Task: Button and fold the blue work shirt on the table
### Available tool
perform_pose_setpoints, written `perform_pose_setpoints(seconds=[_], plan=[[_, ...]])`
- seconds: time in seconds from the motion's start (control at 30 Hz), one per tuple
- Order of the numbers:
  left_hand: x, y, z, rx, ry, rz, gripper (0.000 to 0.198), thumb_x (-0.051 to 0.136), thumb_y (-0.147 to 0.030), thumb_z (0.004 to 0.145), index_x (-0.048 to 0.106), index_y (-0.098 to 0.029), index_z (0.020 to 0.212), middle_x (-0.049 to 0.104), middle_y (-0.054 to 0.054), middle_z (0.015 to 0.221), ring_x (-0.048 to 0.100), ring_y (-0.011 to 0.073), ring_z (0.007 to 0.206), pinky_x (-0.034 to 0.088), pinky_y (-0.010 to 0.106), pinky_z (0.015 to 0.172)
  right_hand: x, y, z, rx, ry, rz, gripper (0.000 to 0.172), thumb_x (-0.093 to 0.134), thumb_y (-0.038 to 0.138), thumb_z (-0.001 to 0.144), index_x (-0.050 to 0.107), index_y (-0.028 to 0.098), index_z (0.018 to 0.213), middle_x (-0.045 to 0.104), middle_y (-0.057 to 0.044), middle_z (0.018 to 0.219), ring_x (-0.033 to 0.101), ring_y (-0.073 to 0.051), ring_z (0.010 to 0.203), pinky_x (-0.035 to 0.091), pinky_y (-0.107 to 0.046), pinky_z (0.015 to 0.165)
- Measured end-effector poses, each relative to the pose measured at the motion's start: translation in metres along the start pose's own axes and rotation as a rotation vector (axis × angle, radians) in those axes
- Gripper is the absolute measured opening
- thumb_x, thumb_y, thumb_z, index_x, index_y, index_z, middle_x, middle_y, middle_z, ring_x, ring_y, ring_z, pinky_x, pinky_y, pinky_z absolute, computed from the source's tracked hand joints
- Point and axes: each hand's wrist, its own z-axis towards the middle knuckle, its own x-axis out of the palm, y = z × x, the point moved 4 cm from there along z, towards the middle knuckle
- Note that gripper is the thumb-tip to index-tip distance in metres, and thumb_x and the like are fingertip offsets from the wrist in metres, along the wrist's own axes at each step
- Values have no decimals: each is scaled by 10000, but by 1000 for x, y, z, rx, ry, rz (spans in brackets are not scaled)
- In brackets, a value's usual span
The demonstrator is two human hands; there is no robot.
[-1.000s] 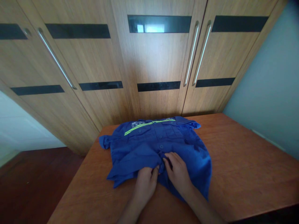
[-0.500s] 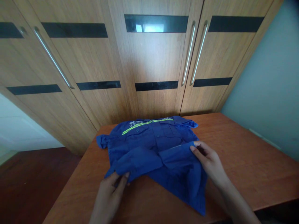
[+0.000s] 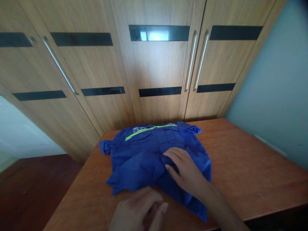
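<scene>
A blue work shirt (image 3: pixel 141 170) with yellow-green reflective stripes, white lettering, buttons and chest pockets lies front up on a wooden table. Its lower front is rumpled, with one corner spread to the left and another toward the near right. Over the middle of the shirt's lower front, by the button placket, is my right hand (image 3: pixel 186 170), thumb apart from the fingers and no cloth visibly gripped. My left hand (image 3: pixel 138 208), slightly blurred, hovers at the near hem with bent fingers and the thumb held away from them; nothing shows in it.
The reddish-brown table (image 3: pixel 243 166) extends to the right of the shirt. Behind it stands a wooden wardrobe (image 3: pixel 158 64) with metal handles and dark strips. A pale wall (image 3: pixel 276 96) borders the right side, and dark floor (image 3: pixel 36 186) shows at the left.
Both hands have let go of the shirt's hem, and the cloth has dropped flatter. My left hand has shifted right and nearer; my right hand has moved left over the shirt's middle.
</scene>
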Motion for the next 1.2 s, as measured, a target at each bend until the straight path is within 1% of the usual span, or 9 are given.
perform_pose_setpoints(seconds=[0.1,0.17,0.27,0.4,0.5,0.7,0.83,1.0,1.2], plan=[[5,-7,25,83,-197,56,168,498,-273,879,650,-273,950,682,49,962,650,201,858,524,301,764,15,-1,3,29,51,-25,292,574,158,830,589,223,1114,653,-70,1025,576,-252,1029,385,-482,1001],[13,1,42,99,-276,144,241,531,-218,852,619,-251,1074,636,73,1144,600,245,1047,481,397,922,20,-7,0,76,52,-29,212,578,124,811,602,216,1001,654,-57,945,594,-242,959,428,-442,936],[30,19,63,118,-230,228,287,581,-184,820,596,-213,1105,615,91,1203,524,277,1178,389,472,1027,20,-16,-7,174,13,-11,130,580,130,815,593,214,913,647,-45,897,606,-221,880,471,-355,803],[48,35,78,78,-86,261,120,542,-196,865,626,-212,949,670,47,933,612,230,945,412,433,961,20,-26,-13,250,-12,-22,47,597,188,832,620,224,853,650,-29,832,619,-204,811,462,-314,748],[52,40,81,59,-31,279,194,466,-196,908,647,-239,963,654,33,883,615,207,833,453,355,805,24,-28,-15,271,5,-25,80,579,207,858,650,228,829,652,-29,812,626,-196,800,463,-303,754],[52,49,84,92,-11,144,303,420,-136,917,659,-278,1036,652,18,987,617,170,884,431,277,772,34,-28,-17,258,36,-29,135,554,158,853,668,225,822,652,-26,812,623,-183,798,471,-287,758],[55,55,85,116,13,51,334,411,-102,911,660,-268,1062,673,19,936,620,177,896,431,283,785,39,-28,-14,243,17,6,135,567,130,823,667,221,821,659,-22,836,622,-175,805,471,-274,767],[58,62,84,113,-11,-63,324,425,-120,918,660,-260,1091,689,21,960,620,185,903,438,309,812,42,-29,-10,323,-14,-7,107,570,158,821,653,225,817,661,-11,790,629,-179,781,469,-270,736],[58,67,83,91,-37,-160,311,447,-151,922,665,-275,1108,696,9,995,622,182,922,437,317,839,43,-26,-8,339,-22,-87,195,529,179,847,662,227,981,708,-49,971,655,-206,889,477,-306,828]])
